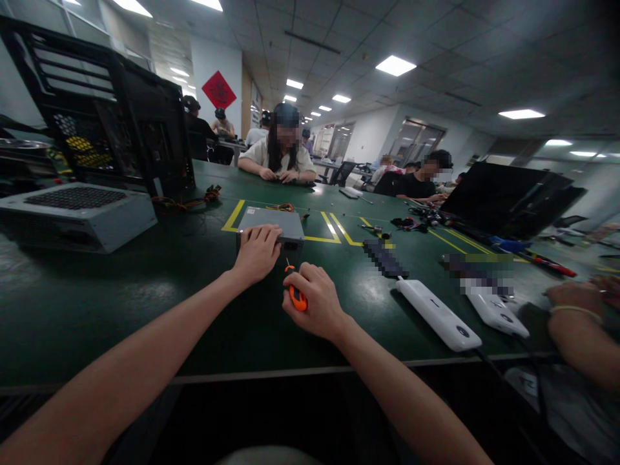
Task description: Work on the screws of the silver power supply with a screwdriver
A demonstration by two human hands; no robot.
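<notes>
A grey computer power supply unit [281, 224] sits on the green table in front of me. My left hand [259, 248] holds its near left part, with fingers bent over the top edge; the thumb is not clearly visible. In my right hand [314, 297] is an orange and black screwdriver [298, 298], wrapped by the fingers. Its thin shaft points up and away toward the front face of the unit, close to the socket there. Whether the tip touches the unit I cannot tell.
A black computer case [159, 129] and a larger grey power supply [111, 223] stand at left. Right are white power banks [438, 313], cables [411, 223], a red-handled tool [555, 265] and another black case [508, 197]. One person sits opposite; a neighbour's hand [576, 303] shows at right.
</notes>
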